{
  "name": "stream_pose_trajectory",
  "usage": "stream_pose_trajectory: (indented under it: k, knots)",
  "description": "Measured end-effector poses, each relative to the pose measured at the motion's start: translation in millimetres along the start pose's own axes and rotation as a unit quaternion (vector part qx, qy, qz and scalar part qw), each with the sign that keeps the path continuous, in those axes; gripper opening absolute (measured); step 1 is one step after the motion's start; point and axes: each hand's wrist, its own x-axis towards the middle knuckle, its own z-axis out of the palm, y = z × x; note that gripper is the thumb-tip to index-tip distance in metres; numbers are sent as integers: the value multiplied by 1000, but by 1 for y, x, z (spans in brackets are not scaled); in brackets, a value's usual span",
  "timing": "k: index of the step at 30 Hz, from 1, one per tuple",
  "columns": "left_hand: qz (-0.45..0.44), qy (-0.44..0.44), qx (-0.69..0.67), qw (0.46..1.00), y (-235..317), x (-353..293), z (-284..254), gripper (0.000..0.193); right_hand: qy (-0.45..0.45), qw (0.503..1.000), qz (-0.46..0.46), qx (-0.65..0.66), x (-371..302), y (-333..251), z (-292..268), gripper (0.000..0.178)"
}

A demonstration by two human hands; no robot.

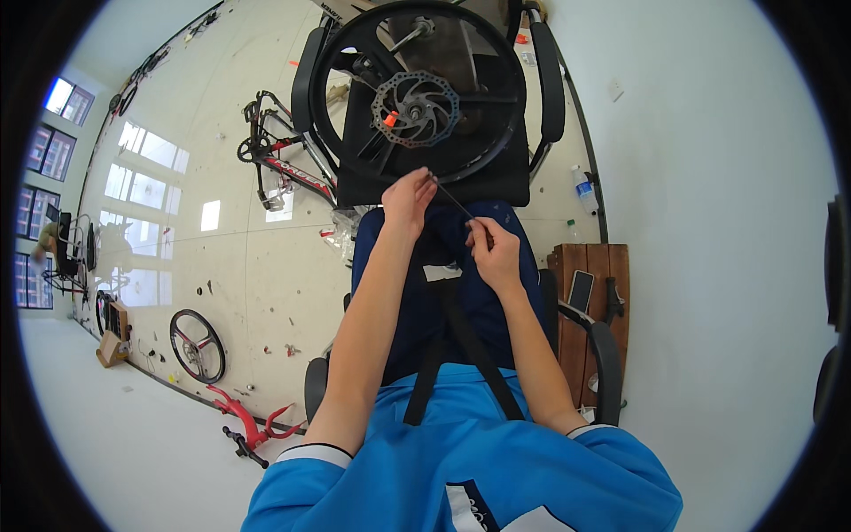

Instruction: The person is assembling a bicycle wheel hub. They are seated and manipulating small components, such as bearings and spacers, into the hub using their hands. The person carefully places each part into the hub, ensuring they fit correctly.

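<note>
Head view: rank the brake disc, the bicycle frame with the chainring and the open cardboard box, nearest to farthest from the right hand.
From the right hand:
1. Brake disc: ahead, slightly left.
2. Bicycle frame: farther left, on the floor.
3. Cardboard box: far left.

Hands [408, 206]: 2, left and right
Thin rod [455, 201]: just 1
Wheels [489, 100]: 2 clear ones, far-left stuff's too small to count
Brake disc [434, 124]: 1 I can see clearly
Bottles [585, 191]: 2
Phone [580, 291]: 1
Wooden crate [607, 355]: 1
Windows [50, 151]: 4
Black-and-red bike frame [299, 175]: 1
Little scraps [291, 350]: loads, too tiny to tally tbh
</note>
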Motion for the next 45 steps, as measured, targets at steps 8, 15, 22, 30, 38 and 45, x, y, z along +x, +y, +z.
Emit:
stream_pose_trajectory:
  k: [8, 15, 22, 30, 38, 45]
  knots:
    - [49, -3, -8, 999, 27, 32, 63, 17, 73, 994, -69, -48, 38, -25, 32, 12]
    - [111, 31, 4, 993, 23, 43, 70, 19, 63, 993, -80, -67, 53, -29, 49, 13]
    - [110, 44, 5, 993, 23, 52, 67, 15, 37, 991, -96, -88, 62, -27, 48, 12]
    - [86, 42, -18, 995, 28, 57, 68, 11, 4, 997, -64, -50, 69, -32, 52, 20]
    - [-49, -30, -11, 998, 36, 58, 60, 19, -74, 885, 284, 360, 72, -33, 58, 35]
    - [-123, -105, 28, 986, 54, 58, 55, 26, -155, 805, 342, 460, 79, -34, 52, 35]
